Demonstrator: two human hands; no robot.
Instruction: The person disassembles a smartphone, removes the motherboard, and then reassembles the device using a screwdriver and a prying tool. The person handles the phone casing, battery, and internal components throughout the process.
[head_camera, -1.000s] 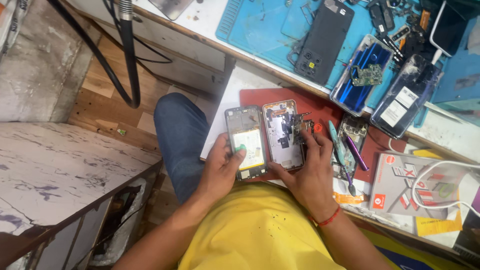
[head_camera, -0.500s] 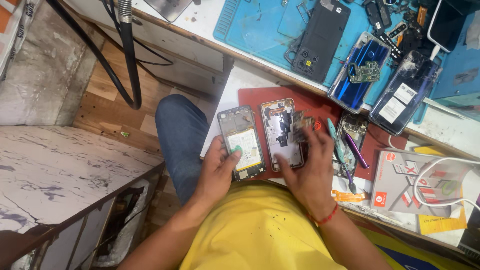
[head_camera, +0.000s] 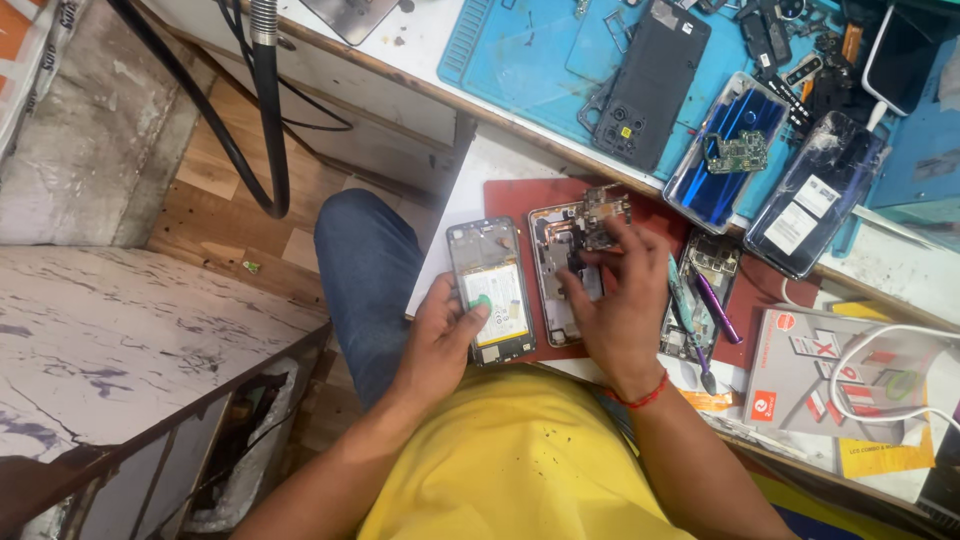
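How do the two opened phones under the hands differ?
The left phone shows a white battery filling its dark frame; the right phone shows bare copper-toned innards, a board lifted at its top. The left hand steadies the left phone; the right hand works inside the right phone. Both lie face-down, backs off.

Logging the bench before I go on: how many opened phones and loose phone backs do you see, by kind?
Opened phone bodies: 3, under left hand, right hand, beside the tweezers
Black back cover: 1
Glossy blue and dark backs: 2
Total: 6

Single head-mounted view, looking steeply down at close range onto the near edge of the desk (head_camera: 480, 170).
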